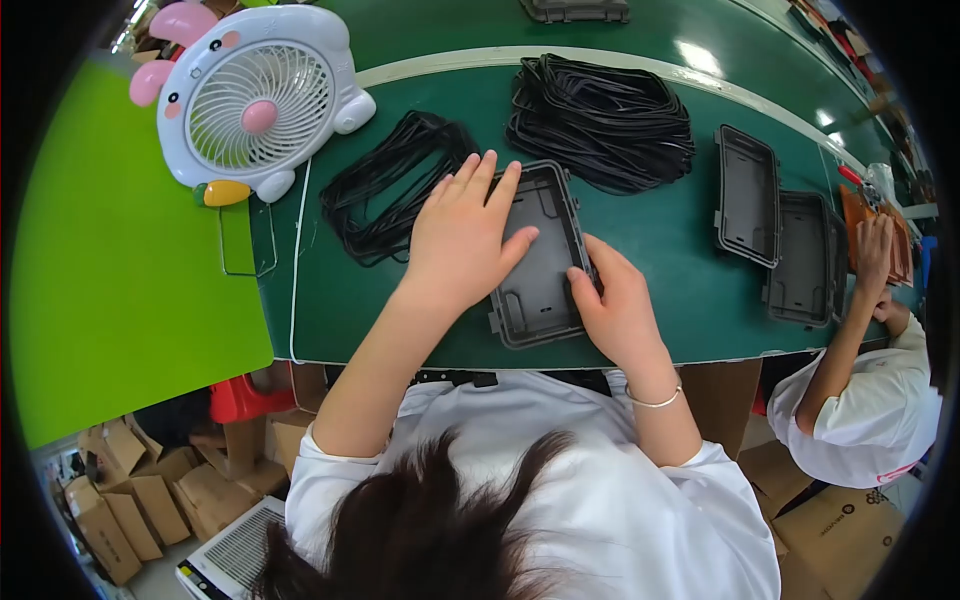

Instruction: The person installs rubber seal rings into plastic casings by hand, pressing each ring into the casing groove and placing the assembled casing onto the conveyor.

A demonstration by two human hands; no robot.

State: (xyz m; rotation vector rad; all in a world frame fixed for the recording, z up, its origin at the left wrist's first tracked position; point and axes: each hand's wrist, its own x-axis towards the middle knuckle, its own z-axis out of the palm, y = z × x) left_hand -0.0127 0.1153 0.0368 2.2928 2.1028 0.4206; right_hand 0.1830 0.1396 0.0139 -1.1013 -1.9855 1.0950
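Note:
A dark grey plastic case half [540,275] lies on the green table in front of me, its hollow side up. My left hand [460,235] rests flat across its left edge, fingers stretched out and thumb over the hollow. On the opposite edge, my right hand [618,305] grips the wall, with the thumb inside the rim and the fingers outside. Beyond my left hand lies a loose coil of thin black cord [385,185]. A thicker bundle of black cord [600,125] sits at the back, past the case.
Two more case pieces [748,195] [798,260] overlap on the right. A white rabbit-shaped fan [262,115] stands at the back left, beside a bright green surface [110,260]. To the far right a co-worker [860,400] handles brown pieces. Cardboard boxes [125,500] lie below the table.

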